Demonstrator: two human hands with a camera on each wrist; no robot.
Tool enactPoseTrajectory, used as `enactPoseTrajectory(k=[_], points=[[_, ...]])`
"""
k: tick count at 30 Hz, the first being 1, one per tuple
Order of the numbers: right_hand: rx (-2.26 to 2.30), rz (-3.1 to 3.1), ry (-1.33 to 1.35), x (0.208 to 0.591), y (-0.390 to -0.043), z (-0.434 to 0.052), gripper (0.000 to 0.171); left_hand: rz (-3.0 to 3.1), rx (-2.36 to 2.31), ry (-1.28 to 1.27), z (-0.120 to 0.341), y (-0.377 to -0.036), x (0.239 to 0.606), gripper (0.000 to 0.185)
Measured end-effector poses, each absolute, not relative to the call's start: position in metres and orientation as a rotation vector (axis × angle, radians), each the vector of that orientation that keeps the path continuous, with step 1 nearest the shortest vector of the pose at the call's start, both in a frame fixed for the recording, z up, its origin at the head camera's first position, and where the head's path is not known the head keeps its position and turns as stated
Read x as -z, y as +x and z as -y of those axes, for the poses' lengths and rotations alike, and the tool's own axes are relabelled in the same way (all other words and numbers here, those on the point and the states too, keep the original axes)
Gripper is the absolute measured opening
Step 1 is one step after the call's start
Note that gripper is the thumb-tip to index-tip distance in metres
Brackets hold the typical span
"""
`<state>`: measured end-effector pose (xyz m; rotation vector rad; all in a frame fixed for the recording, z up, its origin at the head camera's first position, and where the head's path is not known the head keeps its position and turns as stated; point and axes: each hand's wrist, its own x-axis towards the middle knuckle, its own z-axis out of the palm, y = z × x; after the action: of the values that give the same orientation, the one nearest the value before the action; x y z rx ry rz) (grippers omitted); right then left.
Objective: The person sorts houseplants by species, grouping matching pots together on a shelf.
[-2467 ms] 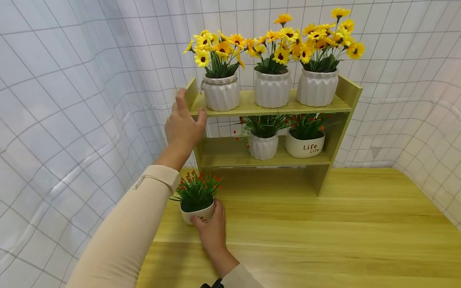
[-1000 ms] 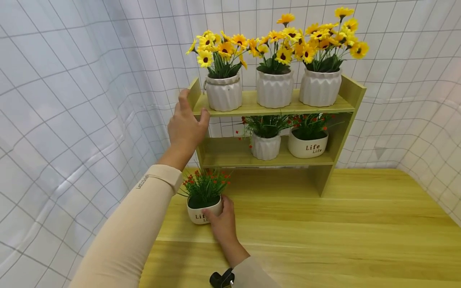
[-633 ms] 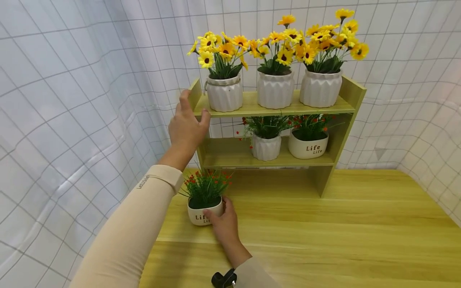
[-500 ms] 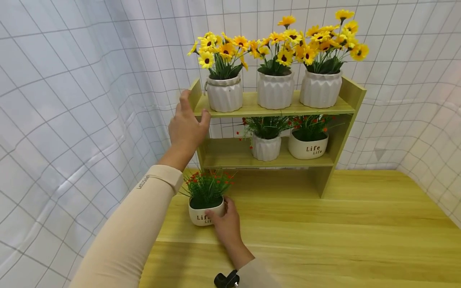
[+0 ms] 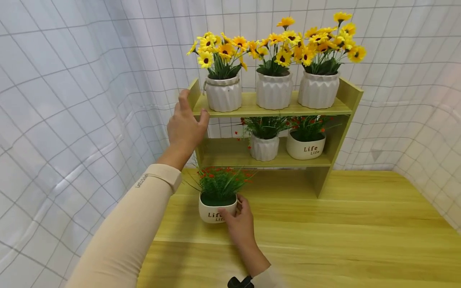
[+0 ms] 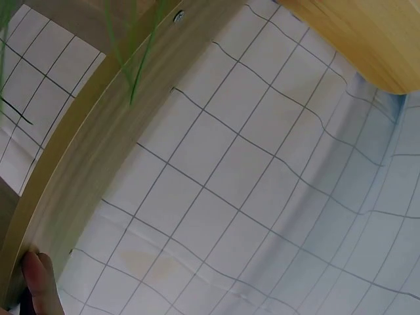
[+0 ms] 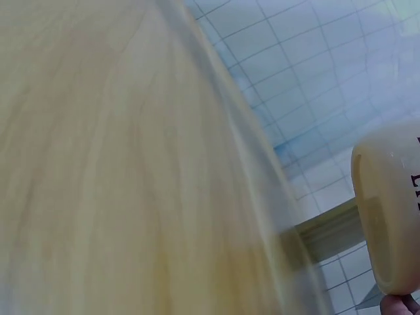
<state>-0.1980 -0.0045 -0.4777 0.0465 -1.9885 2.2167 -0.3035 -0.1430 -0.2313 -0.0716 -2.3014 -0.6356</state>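
1. Plant pot (image 5: 217, 212) marked "Life" stands on the wooden worktop (image 5: 324, 232), below the shelf unit (image 5: 345, 100).
2. Right hand (image 5: 239, 224) grasps its side.
3. Left hand (image 5: 184, 128) holds the shelf's left panel.

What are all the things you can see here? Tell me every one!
Sunflower pots: three, white ribbed with yellow flowers, in a row on the top shelf.
Ribbed pot: one, white with green leaves and red buds, middle shelf.
Shelf Life pot: one, cream, beside the ribbed pot.
Table Life pot: one, cream with red-budded greenery, on the table.
Shelf unit: one, light wood, at the back of the table.
Table: one, light wood.
Curtain: white with a grey grid, behind and beside.
Left hand: holds the shelf unit's left side.
Right hand: grips the table Life pot.
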Motion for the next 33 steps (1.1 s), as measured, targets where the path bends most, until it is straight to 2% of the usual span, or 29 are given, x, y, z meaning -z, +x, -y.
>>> enactPoseTrajectory(k=[19,26,33], points=[[-2.248,1.708,0.200,0.426,-0.185,-0.036,0.071,2.314,0.644,-0.073,0.145,-0.305,0.232,0.061],[-2.180,1.690,0.245,0.405,-0.197,-0.048,0.067,2.293,0.638,-0.081,0.146,-0.306,0.231,0.061],[-2.162,1.735,0.227,0.392,-0.216,-0.050,0.070,2.296,0.641,-0.077,0.145,-0.307,0.233,0.061]])
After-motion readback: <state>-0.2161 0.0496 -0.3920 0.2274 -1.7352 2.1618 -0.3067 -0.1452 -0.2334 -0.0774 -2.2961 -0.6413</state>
